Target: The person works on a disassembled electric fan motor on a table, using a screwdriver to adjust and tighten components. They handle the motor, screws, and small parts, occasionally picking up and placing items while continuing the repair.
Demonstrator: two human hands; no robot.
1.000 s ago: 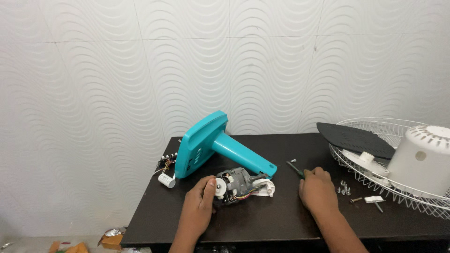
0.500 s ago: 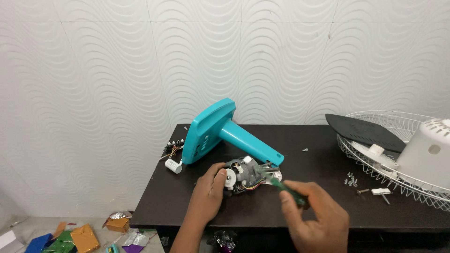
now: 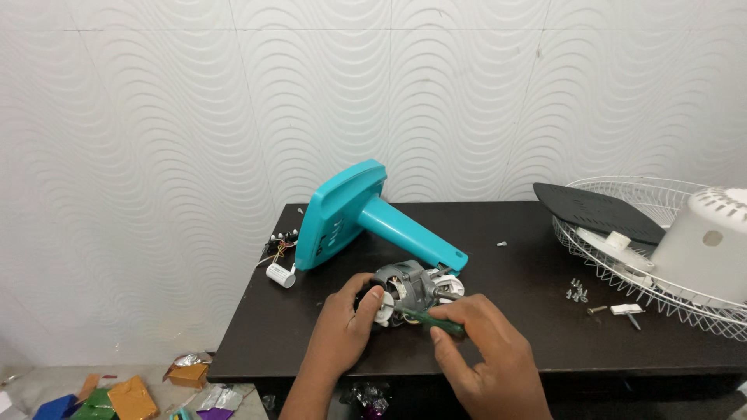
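Note:
A grey fan motor (image 3: 412, 286) with white plastic parts lies on the dark table (image 3: 513, 342), at the end of a teal fan stand (image 3: 354, 215) lying on its side. My left hand (image 3: 348, 320) grips the motor's near left end. My right hand (image 3: 482, 350) holds a green-handled screwdriver (image 3: 429, 319), its tip pointing left at the motor's front. Wires and a small white capacitor (image 3: 281, 274) trail from the stand's base at the left.
A white wire fan guard (image 3: 622, 257) at the right holds a black blade (image 3: 595, 208) and a white motor housing (image 3: 704, 245). Loose screws (image 3: 577, 292) and a small white piece (image 3: 626, 309) lie beside it. Coloured scraps (image 3: 132, 393) litter the floor at lower left.
My right hand picked the screwdriver up from the table at the right and brought it left to the motor. My left hand stayed on the motor. The view drew closer.

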